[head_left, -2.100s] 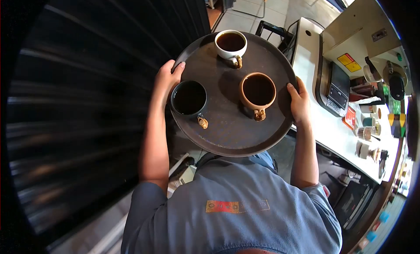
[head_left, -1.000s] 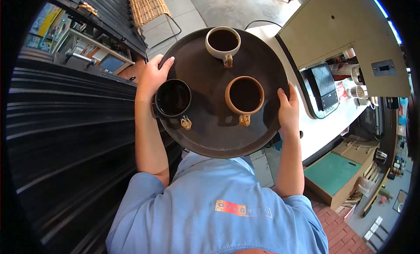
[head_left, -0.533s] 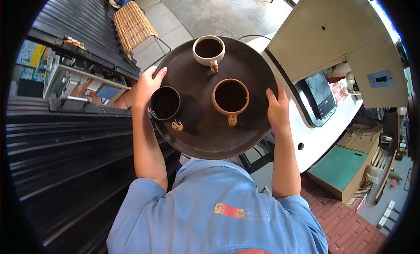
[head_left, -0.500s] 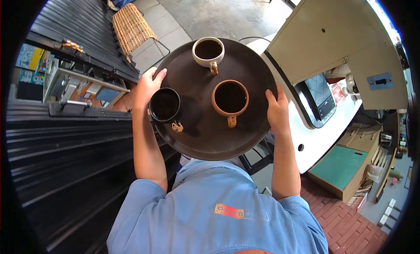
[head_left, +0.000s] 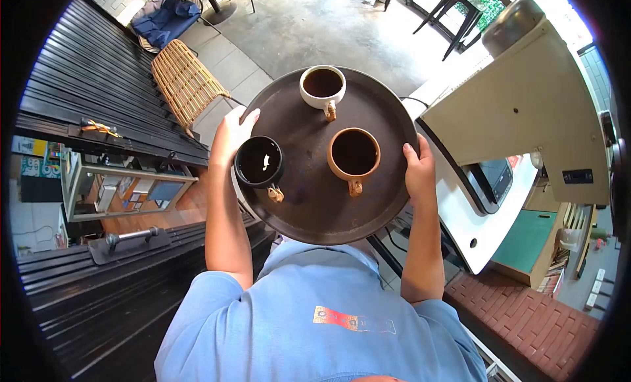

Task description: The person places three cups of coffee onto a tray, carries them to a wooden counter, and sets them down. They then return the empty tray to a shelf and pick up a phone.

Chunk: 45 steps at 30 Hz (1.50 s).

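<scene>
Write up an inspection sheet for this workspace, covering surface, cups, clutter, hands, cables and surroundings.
Surface: round dark tray, carried in front of the body.
Cups: white cup near the far rim, black cup beside the left hand, brown cup right of centre; all upright with dark liquid.
Clutter: dark blue cloth, upper left.
Hands: left and right hand grip opposite tray edges.
Cables: thin dark cable by the white counter.
Surroundings: woven bench left, beige machine right.

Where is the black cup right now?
In the head view, the black cup stands near the left edge of the tray, next to the left hand, with the brown cup to its right.
</scene>
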Each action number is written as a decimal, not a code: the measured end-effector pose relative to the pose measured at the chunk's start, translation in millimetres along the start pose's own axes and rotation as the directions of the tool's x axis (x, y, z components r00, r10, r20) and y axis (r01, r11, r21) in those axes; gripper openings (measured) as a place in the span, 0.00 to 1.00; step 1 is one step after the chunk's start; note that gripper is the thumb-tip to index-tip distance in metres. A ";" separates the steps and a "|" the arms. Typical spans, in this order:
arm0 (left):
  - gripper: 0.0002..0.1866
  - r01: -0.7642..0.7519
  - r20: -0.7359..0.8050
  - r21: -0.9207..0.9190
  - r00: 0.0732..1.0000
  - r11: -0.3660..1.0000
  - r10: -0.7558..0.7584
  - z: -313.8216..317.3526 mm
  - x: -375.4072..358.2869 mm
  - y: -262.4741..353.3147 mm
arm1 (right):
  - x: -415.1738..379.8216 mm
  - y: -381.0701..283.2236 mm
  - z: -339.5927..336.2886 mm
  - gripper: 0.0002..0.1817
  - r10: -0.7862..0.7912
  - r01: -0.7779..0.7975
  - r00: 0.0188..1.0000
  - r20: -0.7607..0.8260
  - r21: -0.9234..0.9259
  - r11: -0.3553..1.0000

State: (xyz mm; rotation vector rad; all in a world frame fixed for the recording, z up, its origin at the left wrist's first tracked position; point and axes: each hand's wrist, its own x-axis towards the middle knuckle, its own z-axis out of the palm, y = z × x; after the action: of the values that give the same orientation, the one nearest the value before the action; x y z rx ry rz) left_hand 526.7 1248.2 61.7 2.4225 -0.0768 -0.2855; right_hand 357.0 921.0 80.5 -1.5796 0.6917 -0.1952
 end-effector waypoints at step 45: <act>0.21 -0.173 0.113 -0.260 0.972 0.950 0.208 -28.7 527.1 28.7 | 424.2 -79.0 216.3 0.18 0.018 0.004 0.994 -0.107 0.201 0.980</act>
State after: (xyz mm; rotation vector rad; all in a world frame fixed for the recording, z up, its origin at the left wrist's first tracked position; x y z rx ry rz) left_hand 1047.2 1175.7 4.2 2.1256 -0.3180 -0.3529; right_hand 831.9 876.0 7.0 -1.3807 0.7378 -0.3372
